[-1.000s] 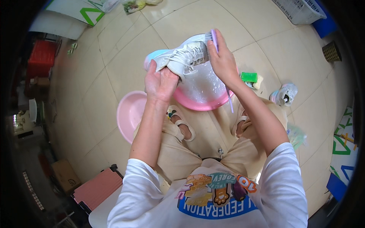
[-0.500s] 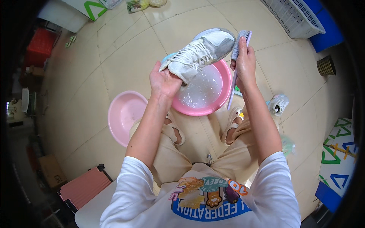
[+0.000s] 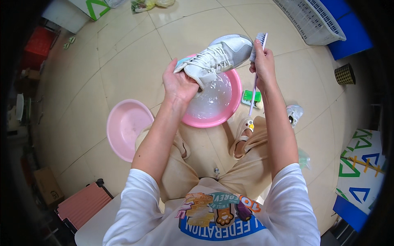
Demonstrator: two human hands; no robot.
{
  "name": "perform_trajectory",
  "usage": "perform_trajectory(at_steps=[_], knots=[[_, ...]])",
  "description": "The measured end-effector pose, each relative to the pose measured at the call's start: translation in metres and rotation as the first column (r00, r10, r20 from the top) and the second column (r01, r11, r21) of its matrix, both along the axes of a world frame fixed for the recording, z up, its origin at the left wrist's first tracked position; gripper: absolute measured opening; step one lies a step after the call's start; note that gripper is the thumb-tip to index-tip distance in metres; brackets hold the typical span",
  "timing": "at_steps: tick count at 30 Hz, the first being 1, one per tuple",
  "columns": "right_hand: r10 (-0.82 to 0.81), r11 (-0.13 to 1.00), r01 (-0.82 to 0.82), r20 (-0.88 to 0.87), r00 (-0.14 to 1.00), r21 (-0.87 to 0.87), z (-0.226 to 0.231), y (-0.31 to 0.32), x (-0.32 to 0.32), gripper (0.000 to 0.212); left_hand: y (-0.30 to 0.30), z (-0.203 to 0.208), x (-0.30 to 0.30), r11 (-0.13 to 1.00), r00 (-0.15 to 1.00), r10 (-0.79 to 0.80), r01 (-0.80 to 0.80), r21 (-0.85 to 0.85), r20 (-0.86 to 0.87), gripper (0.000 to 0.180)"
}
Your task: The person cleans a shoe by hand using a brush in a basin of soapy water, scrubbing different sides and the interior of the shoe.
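Note:
My left hand (image 3: pixel 179 82) grips a white and grey lace-up sneaker (image 3: pixel 215 59) by its heel end, with the toe pointing up and right. Beneath the shoe stands a pink basin (image 3: pixel 234 104) of sudsy water (image 3: pixel 211 100). In my right hand (image 3: pixel 264 65) is a scrub brush (image 3: pixel 257 51) with grey bristles and a long pale purple handle hanging downward. Its bristles face the toe of the sneaker, close beside it; whether they touch is hard to tell. My fingers are wrapped round the brush near its head.
A paler pink basin (image 3: pixel 128 127) sits to the left. Right of the water lies a green soap bar (image 3: pixel 251 96) in a dish. Another sneaker (image 3: pixel 294 114) rests farther right on the tiled floor. A white crate (image 3: pixel 314 24) and a patterned bin (image 3: pixel 345 74) stand at far right.
The brush has shifted slightly down at its head, and its handle hangs more upright. The sneaker stays in my left hand, turned a little. The view has shifted, uncovering the green soap.

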State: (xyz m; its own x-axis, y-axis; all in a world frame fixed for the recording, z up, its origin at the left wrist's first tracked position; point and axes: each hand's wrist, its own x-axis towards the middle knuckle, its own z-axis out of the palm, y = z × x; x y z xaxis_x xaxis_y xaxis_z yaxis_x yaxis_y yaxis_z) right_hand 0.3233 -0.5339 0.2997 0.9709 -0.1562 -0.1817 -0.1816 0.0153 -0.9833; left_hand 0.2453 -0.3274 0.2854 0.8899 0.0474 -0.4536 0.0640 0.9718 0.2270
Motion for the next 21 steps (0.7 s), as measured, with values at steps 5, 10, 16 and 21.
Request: perform_trajectory(at_steps=[5,10,16,21], knots=[[0.015,0.995,-0.015,0.002,1.000,-0.095,-0.020,-0.002,0.012,0.050,0.000,-0.007,0.007,0.997,0.998,-0.053,0.056,-0.056,0.040,0.049],[0.069,0.997,-0.071,-0.087,0.994,-0.017,-0.044,-0.006,0.027,0.045,0.008,-0.026,0.019,0.990,0.997,-0.081,0.083,-0.117,0.016,0.042],[0.138,0.952,-0.077,-0.189,0.972,0.298,-0.050,-0.020,0.031,0.039,-0.002,-0.023,0.020,0.999,0.994,-0.041,0.038,-0.035,-0.099,0.042],[0.116,0.915,-0.052,-0.138,0.984,0.401,-0.035,-0.014,0.033,0.038,-0.007,-0.030,0.025,0.991,0.989,-0.131,0.130,-0.020,-0.063,0.039]])
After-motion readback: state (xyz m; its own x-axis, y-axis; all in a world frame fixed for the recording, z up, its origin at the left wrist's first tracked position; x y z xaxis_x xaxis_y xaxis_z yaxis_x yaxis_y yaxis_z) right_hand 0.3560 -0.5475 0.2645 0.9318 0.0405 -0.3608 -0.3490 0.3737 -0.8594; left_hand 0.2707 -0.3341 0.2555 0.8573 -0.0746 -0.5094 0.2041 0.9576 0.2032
